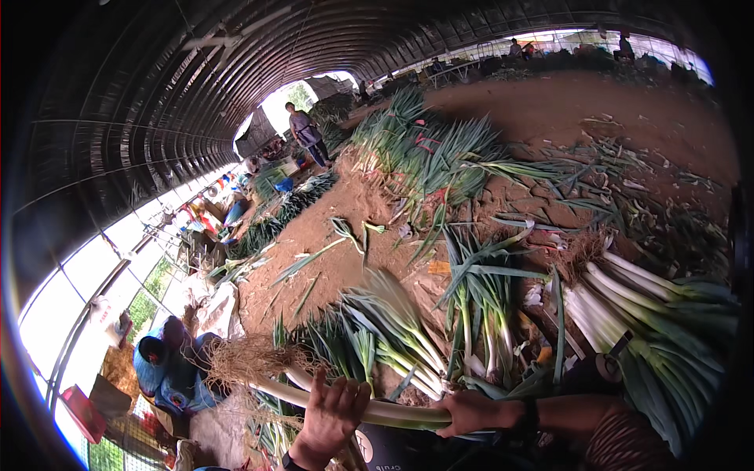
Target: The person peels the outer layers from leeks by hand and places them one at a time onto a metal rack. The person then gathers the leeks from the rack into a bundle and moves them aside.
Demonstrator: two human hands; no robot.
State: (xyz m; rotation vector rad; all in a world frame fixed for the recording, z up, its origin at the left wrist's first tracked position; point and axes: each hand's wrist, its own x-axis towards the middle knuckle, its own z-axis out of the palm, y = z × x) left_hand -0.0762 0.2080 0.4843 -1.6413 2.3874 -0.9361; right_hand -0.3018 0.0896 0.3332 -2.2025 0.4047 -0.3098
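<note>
A thick green onion stalk [400,414] lies across my lap, its white shank and a bushy tangle of roots [253,359] pointing left. My left hand [336,412] is wrapped over the shank, a dark band at its wrist. Around the greener end, my right hand [471,412] is closed, also with a dark wristband. A second white shank [299,377] shows beside the first, partly hidden behind my left fingers. Just beyond my hands lie trimmed green onions [406,347], and more stand to their right [486,318].
Untrimmed green onions with roots [624,300] are heaped at my right. Tied bundles [424,147] are piled farther off on the dirt floor [318,247]. Blue plastic-wrapped rolls [171,371] sit at left. A person [306,132] stands in the aisle of the arched tunnel shed.
</note>
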